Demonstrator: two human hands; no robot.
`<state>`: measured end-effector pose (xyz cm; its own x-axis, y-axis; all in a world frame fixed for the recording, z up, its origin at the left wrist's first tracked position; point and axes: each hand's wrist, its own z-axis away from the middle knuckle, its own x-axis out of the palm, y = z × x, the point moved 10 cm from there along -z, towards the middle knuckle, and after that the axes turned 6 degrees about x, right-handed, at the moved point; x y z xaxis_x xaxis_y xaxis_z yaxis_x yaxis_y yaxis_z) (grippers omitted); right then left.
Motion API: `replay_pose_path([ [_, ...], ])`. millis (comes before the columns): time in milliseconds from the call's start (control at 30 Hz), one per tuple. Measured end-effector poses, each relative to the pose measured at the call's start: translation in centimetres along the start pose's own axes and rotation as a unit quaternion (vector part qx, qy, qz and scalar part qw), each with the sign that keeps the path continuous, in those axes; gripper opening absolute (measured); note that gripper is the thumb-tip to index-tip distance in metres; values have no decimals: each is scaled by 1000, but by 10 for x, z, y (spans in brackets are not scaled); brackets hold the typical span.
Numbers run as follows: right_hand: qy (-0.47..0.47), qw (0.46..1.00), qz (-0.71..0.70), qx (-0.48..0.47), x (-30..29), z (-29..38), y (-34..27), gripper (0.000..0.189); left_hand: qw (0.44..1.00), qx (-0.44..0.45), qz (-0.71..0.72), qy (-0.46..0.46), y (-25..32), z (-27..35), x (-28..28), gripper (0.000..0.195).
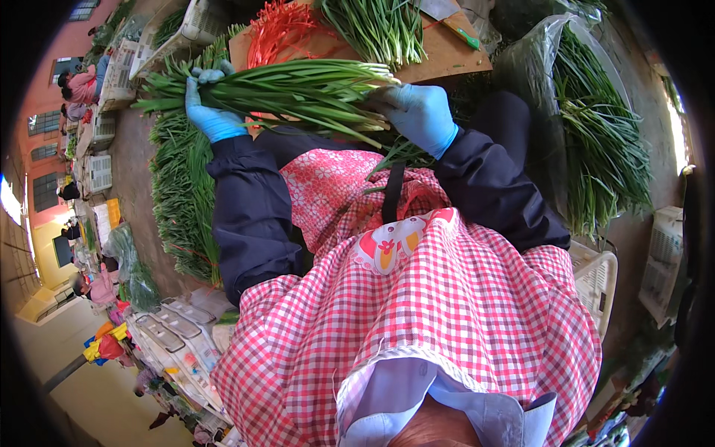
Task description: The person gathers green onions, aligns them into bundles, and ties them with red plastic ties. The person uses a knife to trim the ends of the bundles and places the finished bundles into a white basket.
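A bunch of long, flat green leaves, like garlic chives (290,89), lies sideways between my hands above the edge of a brown board (447,61). My left hand (212,106), in a blue glove, is closed around the leafy part. In a blue glove too, my right hand (416,114) grips the pale stem ends, its fingertips partly hidden by stems. Behind the bunch, red plastic ties (279,33) and another bunch of the greens (380,28) rest on the board. A knife with a green and yellow handle (462,34) lies at the board's far right.
Stacked greens (181,195) stand at my left. To the right, a clear plastic bag (530,72) holds more greens (603,134). White plastic crates (595,279) are beside and behind me. Several people sit or stand among crates at the far left.
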<state>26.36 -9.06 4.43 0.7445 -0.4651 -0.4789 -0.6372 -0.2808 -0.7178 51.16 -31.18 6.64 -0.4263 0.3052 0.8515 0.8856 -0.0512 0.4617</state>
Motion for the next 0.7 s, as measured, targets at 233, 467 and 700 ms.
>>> replay_pose_path([
  [233,-331,873,-297,201,48,29,8,15,998,-2,11,59,14,12,-35,13],
  [467,-487,869,-13,89,32,73,40,15,998,42,-12,46,51,9,-45,14],
  [700,-236,967,84,52,-10,40,40,22,997,50,-14,53,69,-2,-51,14],
])
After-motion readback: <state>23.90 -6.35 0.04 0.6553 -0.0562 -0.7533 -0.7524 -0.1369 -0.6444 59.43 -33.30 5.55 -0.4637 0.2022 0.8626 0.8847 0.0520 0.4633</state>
